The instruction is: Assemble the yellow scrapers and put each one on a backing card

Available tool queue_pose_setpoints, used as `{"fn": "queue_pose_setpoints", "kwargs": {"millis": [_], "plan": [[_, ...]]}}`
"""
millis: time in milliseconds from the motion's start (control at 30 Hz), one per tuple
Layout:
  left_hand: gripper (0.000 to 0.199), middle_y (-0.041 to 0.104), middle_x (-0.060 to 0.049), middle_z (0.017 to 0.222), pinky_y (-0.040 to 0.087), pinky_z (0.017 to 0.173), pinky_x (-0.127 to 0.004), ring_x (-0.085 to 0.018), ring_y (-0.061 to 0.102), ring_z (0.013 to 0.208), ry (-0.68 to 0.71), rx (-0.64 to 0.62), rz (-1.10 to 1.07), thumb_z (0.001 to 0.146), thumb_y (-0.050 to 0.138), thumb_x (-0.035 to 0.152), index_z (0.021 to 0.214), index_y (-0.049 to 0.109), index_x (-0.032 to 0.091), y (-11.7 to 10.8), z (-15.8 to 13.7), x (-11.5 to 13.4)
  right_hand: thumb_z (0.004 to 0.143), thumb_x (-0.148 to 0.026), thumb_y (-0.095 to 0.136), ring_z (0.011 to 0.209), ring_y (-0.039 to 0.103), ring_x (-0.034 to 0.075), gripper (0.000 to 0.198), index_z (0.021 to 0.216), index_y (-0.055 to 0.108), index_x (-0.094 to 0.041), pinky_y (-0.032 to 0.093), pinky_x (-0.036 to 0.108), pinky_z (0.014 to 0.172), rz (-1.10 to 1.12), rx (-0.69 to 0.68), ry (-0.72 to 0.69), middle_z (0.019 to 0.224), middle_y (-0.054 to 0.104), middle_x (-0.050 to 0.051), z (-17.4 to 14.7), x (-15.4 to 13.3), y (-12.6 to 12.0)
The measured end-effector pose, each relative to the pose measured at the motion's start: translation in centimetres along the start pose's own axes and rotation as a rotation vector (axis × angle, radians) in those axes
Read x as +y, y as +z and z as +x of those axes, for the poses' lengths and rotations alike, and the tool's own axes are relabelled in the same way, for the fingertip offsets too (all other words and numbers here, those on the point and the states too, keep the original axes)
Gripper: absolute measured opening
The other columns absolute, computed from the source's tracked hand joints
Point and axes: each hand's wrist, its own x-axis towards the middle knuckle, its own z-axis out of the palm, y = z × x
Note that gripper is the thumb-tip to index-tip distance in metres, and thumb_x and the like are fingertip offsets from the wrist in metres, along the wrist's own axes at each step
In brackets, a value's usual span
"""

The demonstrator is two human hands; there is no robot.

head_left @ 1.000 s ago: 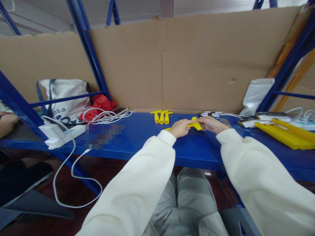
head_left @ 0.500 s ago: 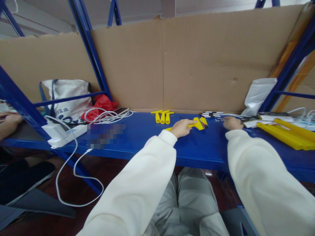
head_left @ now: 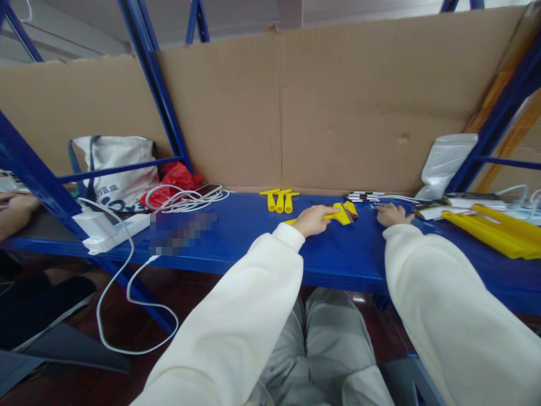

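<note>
My left hand [head_left: 311, 221] is closed around the handle of a yellow scraper [head_left: 343, 214], whose wide head points right, low over the blue shelf. A small yellow and black piece [head_left: 351, 210] is right beside that head; I cannot tell whether they touch. Palm down, my right hand [head_left: 394, 215] rests by some small metal pieces [head_left: 374, 205], fingers apart and fingertips close to them. Nothing is visible in it, though the underside is hidden. Several yellow T-shaped handles [head_left: 279, 201] lie in a row toward the back, left of my hands.
Black-and-white striped packs [head_left: 364, 196] lie at the back. Long yellow pieces [head_left: 492, 234] and flat packages [head_left: 473, 202] occupy the right. Leftward are a coiled white cable [head_left: 186, 200], a power strip [head_left: 116, 232] and a cloth bag [head_left: 120, 172]. Another person's hand [head_left: 21, 206] appears far left.
My right hand has shifted slightly left toward the small metal pieces, and its fingers have spread. The left hand and the scraper have stayed in place.
</note>
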Motion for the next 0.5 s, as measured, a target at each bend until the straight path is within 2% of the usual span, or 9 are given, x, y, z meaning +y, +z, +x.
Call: {"fn": "queue_pose_setpoints", "kwargs": {"millis": [133, 300, 400, 500], "plan": [[0.046, 0.065, -0.004, 0.133, 0.044, 0.107, -0.033, -0.021, 0.060, 0.124, -0.013, -0.007, 0.009, 0.089, 0.060, 0.019, 0.135, 0.061, 0.027, 0.0, 0.0, 0.0, 0.093, -0.019, 0.036, 0.148, 0.022, 0.036, 0.052, 0.141, 0.056, -0.025, 0.015, 0.070, 0.113, -0.001, -0.005, -0.016, 0.159, 0.033, 0.011, -0.1, -0.1, -0.3], [0.046, 0.064, -0.004, 0.134, 0.044, 0.107, -0.033, -0.021, 0.060, 0.124, -0.004, -0.010, 0.006, 0.089, 0.058, 0.018, 0.135, 0.061, 0.028, 0.0, 0.0, 0.0, 0.088, -0.016, 0.044, 0.142, 0.031, 0.039, 0.044, 0.126, 0.067, -0.016, 0.020, 0.069, 0.110, -0.008, 0.039, -0.098, 0.147, 0.047, 0.018, 0.1, -0.2, -0.6], [0.046, 0.065, -0.003, 0.134, 0.044, 0.107, -0.033, -0.021, 0.060, 0.124, -0.011, -0.009, 0.005, 0.090, 0.057, 0.018, 0.134, 0.061, 0.028, 0.0, 0.0, 0.0, 0.087, -0.018, 0.046, 0.133, 0.041, 0.039, 0.037, 0.114, 0.071, -0.015, 0.027, 0.068, 0.107, -0.011, 0.094, -0.089, 0.135, 0.056, 0.021, 0.8, 0.0, -0.3], [0.046, 0.065, -0.003, 0.134, 0.045, 0.107, -0.032, -0.021, 0.060, 0.124, -0.015, -0.013, 0.005, 0.090, 0.058, 0.017, 0.134, 0.061, 0.029, 0.0, 0.0, 0.0, 0.084, -0.021, 0.050, 0.127, 0.046, 0.041, 0.034, 0.108, 0.071, -0.012, 0.035, 0.068, 0.100, 0.047, 0.140, -0.079, 0.126, 0.058, 0.025, 2.1, 0.6, 0.5]]}}
